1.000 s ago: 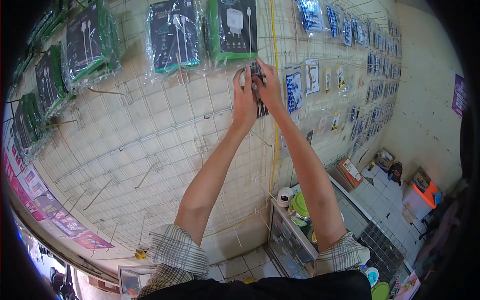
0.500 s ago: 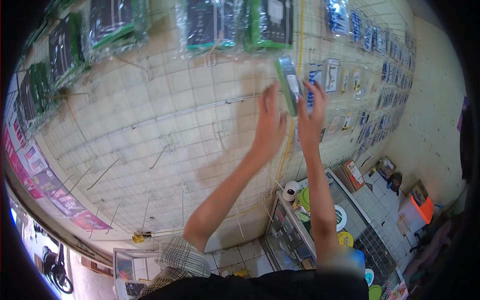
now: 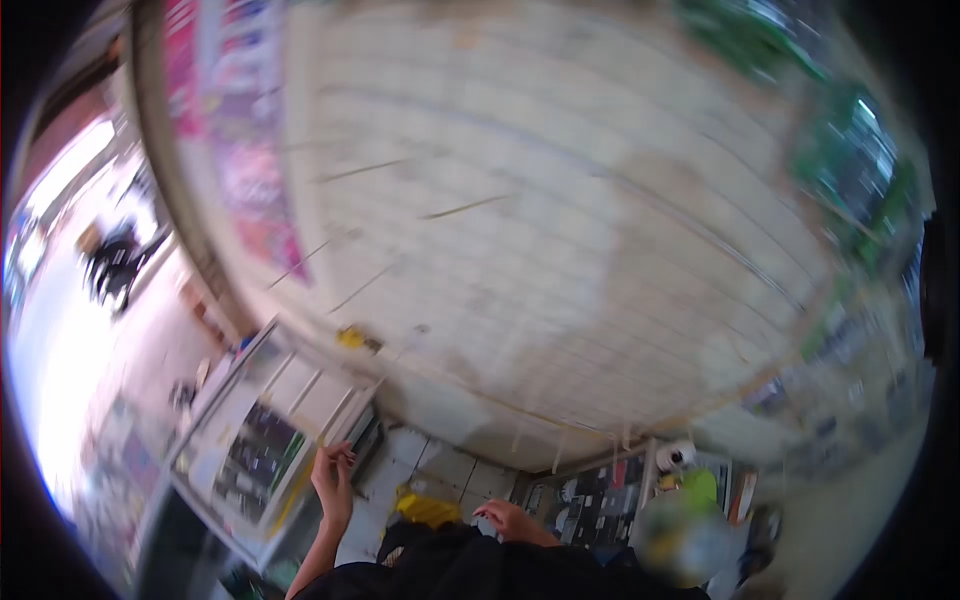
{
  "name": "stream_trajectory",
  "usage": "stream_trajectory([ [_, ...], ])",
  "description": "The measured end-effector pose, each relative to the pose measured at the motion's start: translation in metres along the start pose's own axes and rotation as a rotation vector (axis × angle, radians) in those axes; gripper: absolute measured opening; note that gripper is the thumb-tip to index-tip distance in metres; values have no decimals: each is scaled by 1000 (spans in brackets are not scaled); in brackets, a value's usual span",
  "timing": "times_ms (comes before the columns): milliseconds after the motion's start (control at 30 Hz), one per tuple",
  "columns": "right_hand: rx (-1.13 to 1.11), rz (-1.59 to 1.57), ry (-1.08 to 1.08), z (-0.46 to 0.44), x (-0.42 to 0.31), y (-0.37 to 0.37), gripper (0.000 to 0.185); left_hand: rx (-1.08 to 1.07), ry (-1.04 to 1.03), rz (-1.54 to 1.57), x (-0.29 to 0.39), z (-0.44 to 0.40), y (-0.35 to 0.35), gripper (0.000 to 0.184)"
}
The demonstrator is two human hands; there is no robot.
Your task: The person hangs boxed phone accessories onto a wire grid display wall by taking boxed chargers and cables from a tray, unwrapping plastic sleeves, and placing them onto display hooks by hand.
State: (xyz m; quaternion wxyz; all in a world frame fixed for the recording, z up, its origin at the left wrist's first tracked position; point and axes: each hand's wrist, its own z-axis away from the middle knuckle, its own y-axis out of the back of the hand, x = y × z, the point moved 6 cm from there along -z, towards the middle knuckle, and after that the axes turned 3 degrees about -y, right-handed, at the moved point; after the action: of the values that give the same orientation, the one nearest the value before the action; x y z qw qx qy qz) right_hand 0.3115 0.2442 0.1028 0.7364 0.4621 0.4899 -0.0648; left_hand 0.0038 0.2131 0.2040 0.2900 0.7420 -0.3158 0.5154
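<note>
- Dark clothing [image 3: 460, 568] fills the bottom edge, nearest the camera.
- The right hand [image 3: 508, 521] is low, just in front of the clothing, its fingers bent and pointing left; I cannot tell whether they are parted or closed around anything.
- The left hand [image 3: 333, 483] reaches farther forward and is raised, fingers bent at the tips; whether it grips something small, I cannot tell. The two hands are well apart.
- A yellow object [image 3: 428, 508] shows low down between the hands, partly hidden by the clothing; its kind is unclear.
- Beside the left hand is a glass display case [image 3: 235, 535], with dark packets [image 3: 262, 445] inside; contact between hand and case cannot be made out.
- Pale floor tiles [image 3: 445, 464] show beyond the yellow object.
- Right of the tiles is a second case [image 3: 590, 512]; near it are a white rounded device [image 3: 675, 457] and a bright green round item [image 3: 700, 489].
- Behind everything rises a pale wall with a wire grid [image 3: 480, 290], blurred, with thin hooks [image 3: 465, 208] sticking out.
- Green and dark packages [image 3: 850, 150] hang at upper right; pink and purple posters [image 3: 255, 180] run down the left.
- Far left, in bright light, is a motorcycle [image 3: 115, 260].
</note>
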Motion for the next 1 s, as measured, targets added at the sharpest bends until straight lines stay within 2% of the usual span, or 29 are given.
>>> stream_trajectory([
  [33,-95,4,21,-3,26,-22,19,143,75,-43,-32,14,32,16],
  [67,-195,3,-108,-8,61,-41,18,225,124,-72,-58,31,55,16],
  [100,-295,15,-236,-10,93,-57,18,410,186,-36,-85,53,82,16],
  [167,-548,133,-198,-5,150,-81,20,716,322,-67,-140,112,125,17],
  [200,-698,235,-184,-12,166,-89,23,800,391,-88,-163,146,138,17],
  [267,-840,398,-183,-43,166,-103,26,953,487,-131,-185,203,160,16],
  [300,-886,548,-217,-58,171,-107,30,924,567,-164,-194,224,163,16],
  [333,-837,509,-140,-83,172,-119,32,884,646,-189,-200,241,166,16],
  [367,-784,458,-75,-101,173,-132,34,930,672,-203,-198,255,173,16],
  [433,-729,420,-23,-144,110,-149,29,908,664,-238,-190,267,183,16],
  [533,-715,235,223,-203,-15,-185,22,1034,669,-197,-188,264,203,16],
  [633,-706,116,427,-240,-111,-232,18,1145,534,-190,-179,229,219,18],
  [700,-808,-31,371,-256,-158,-269,15,1127,475,-269,-180,201,228,18],
  [733,-817,-29,429,-263,-173,-290,15,1113,427,-325,-185,186,232,19],
  [800,-827,-63,512,-272,-195,-334,16,1129,463,-295,-189,156,237,22],
  [833,-829,-94,531,-273,-200,-357,17,1071,477,-377,-193,143,242,26],
  [900,-857,-112,509,-270,-206,-399,25,1010,514,-459,-208,126,248,31],
  [933,-876,-110,498,-264,-202,-419,25,962,543,-645,-215,118,248,36],
  [967,-858,-122,410,-262,-197,-437,31,908,565,-829,-220,110,248,43],
  [1000,-837,-133,328,-263,-190,-452,39,918,578,-829,-231,110,250,43],
])
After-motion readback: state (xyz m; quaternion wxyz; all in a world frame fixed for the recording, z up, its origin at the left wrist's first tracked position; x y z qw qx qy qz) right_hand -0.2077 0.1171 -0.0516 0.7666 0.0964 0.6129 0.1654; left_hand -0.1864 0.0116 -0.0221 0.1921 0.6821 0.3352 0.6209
